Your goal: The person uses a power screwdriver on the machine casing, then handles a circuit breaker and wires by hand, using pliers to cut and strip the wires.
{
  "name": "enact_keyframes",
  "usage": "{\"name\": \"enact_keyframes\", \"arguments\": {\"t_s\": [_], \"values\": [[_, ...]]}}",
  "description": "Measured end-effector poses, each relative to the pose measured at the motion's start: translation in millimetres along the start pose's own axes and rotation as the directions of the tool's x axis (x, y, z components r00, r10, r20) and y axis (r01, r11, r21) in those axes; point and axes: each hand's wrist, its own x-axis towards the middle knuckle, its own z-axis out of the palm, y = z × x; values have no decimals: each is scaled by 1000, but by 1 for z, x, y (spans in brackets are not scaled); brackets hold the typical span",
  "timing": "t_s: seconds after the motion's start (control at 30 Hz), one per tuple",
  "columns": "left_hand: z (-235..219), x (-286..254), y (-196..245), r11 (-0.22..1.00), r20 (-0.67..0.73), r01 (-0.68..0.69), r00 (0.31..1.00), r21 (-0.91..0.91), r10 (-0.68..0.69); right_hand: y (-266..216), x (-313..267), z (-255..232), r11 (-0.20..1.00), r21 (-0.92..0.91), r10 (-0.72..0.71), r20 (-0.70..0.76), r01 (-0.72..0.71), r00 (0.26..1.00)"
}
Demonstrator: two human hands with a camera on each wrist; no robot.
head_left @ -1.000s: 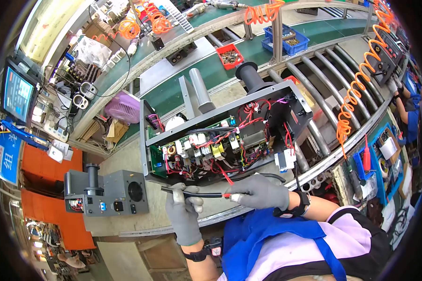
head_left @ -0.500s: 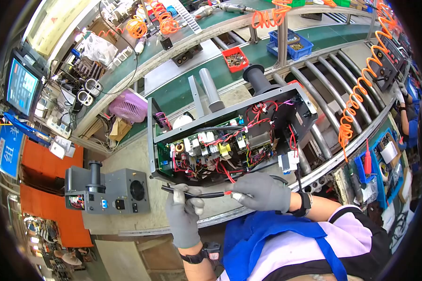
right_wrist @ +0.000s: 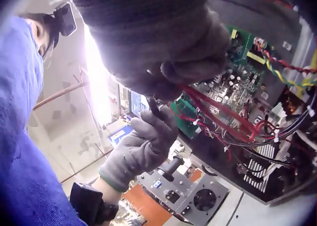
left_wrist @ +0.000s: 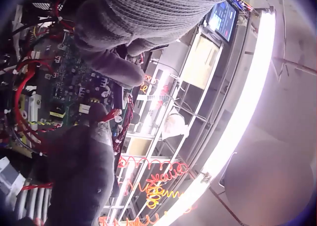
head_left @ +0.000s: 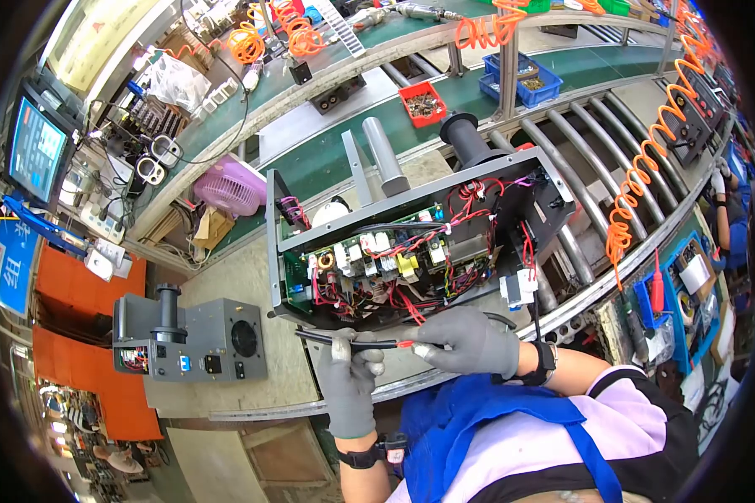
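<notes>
Both hands wear grey knit gloves and work just in front of a grey metal case (head_left: 428,199) lying open, with circuit boards (head_left: 386,251) and bundled wires inside. Between thumb and fingers, my left hand (head_left: 348,390) pinches a black cable (head_left: 315,336) whose free end sticks out to the left. My right hand (head_left: 471,342) pinches the cable's other end, where a short red piece (head_left: 404,343) shows at the fingertips. Red wires (right_wrist: 218,107) run from the case up to the right hand in the right wrist view. The right fingertips partly hide the join.
A second, smaller grey unit (head_left: 214,339) with a round fan stands on the bench at left. Metal rollers (head_left: 566,176) lie behind and right of the case. A red parts bin (head_left: 422,102) sits beyond it. An orange coiled hose (head_left: 621,220) hangs at right.
My left hand has slid rightward along the black cable, closer to the right hand. The right hand keeps its pinch. The head view has shifted slightly, so the case appears farther right.
</notes>
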Motion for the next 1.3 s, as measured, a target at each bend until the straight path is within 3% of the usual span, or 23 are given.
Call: {"name": "enact_keyframes", "arguments": {"t_s": [0.1, 0.3, 0.4, 0.5, 0.6, 0.7, 0.73, 0.8, 0.83, 0.93, 1.03, 1.17, 1.27, 1.3], "values": [[16, -9, 8, 962, -3, -128, 991, 242, 133, -2, 2, 0, 993, -120, 8, 10, -7, 1000], [19, -9, 8, 886, 28, -207, 976, 414, 215, -4, 3, 2, 974, -227, 17, 51, -5, 999], [15, -9, 16, 976, 5, -82, 997, 203, 83, 1, 3, 3, 987, -148, -61, 8, 61, 998], [25, -14, 14, 851, 94, -131, 991, 508, 97, -1, 5, -1, 999, -22, -21, 122, 24, 992], [34, -13, 16, 887, 115, -125, 990, 445, 82, 3, 6, 7, 979, 198, -49, 19, 44, 999], [35, -14, 6, 882, 161, -170, 981, 439, 109, -16, 11, -16, 929, 219, 214, 340, -298, 916], [36, -16, 3, 879, 172, -189, 977, 438, 124, -11, 9, -11, 926, 283, 172, 269, -248, 948], [36, -17, 14, 866, 51, -184, 982, 465, 182, 9, 4, 9, 908, 396, 95, 114, -133, 989], [32, -17, 18, 866, 31, -215, 974, 450, 226, 17, 7, 10, 955, 268, 85, 158, -125, 984], [30, -19, 15, 847, 27, -331, 935, 416, 353, 56, 9, 40, 950, 70, -308, 59, 304, 949], [31, -23, 12, 796, 86, -386, 915, 467, 393, 59, 5, 41, 974, 211, -131, 206, 87, 970], [36, -19, 20, 850, 6, -259, 957, 458, 289, 61, 1, 42, 868, 445, 19, 410, -218, 912], [35, -15, 17, 847, 4, -321, 936, 425, 353, 43, 0, 47, 843, 538, -80, 180, -30, 980], [35, -15, 17, 833, 10, -316, 937, 454, 350, 45, -1, 52, 875, 484, -113, 151, 27, 982]]}}
